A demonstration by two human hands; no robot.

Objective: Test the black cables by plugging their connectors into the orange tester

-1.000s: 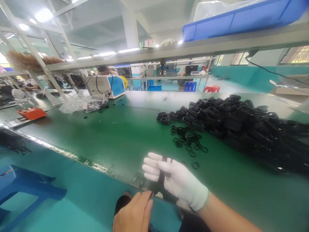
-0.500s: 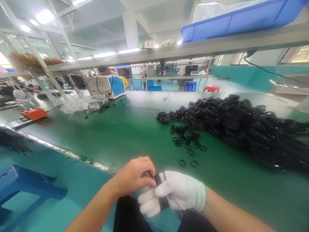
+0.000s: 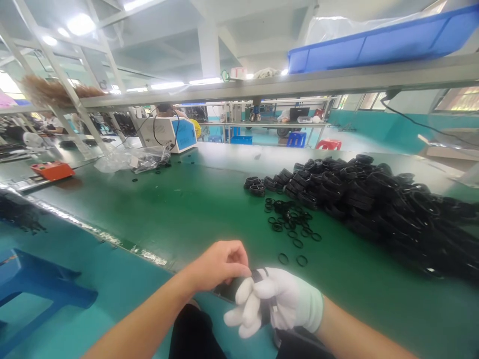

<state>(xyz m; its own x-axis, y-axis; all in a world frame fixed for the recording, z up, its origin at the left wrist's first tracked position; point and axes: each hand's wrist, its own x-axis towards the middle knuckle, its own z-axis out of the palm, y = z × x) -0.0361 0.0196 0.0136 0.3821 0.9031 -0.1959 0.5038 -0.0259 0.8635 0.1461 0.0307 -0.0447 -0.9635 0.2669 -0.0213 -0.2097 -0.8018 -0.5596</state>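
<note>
My right hand (image 3: 288, 299), in a white glove, is closed around a stack of thin black rings (image 3: 266, 313) just over the near edge of the bench. Its fingers cover much of the stack. Bare and pinched, my left hand (image 3: 222, 267) meets the top of that stack with thumb and fingertips. What lies between its fingertips is hidden. Loose black rings (image 3: 292, 214) lie scattered on the green bench beyond my hands, two of them apart from the others and nearer to me.
A large heap of black ring bundles (image 3: 359, 199) covers the bench's right side. Farther left are a plastic bag (image 3: 130, 159), a white-and-blue machine (image 3: 168, 133) and an orange box (image 3: 53, 170). A blue bin (image 3: 374, 45) sits on the overhead shelf. A blue stool (image 3: 41, 289) stands at lower left.
My left hand has shifted slightly right and up along the stack. The fingers of my gloved right hand have moved on the rings, covering more of them. The view has tilted slightly.
</note>
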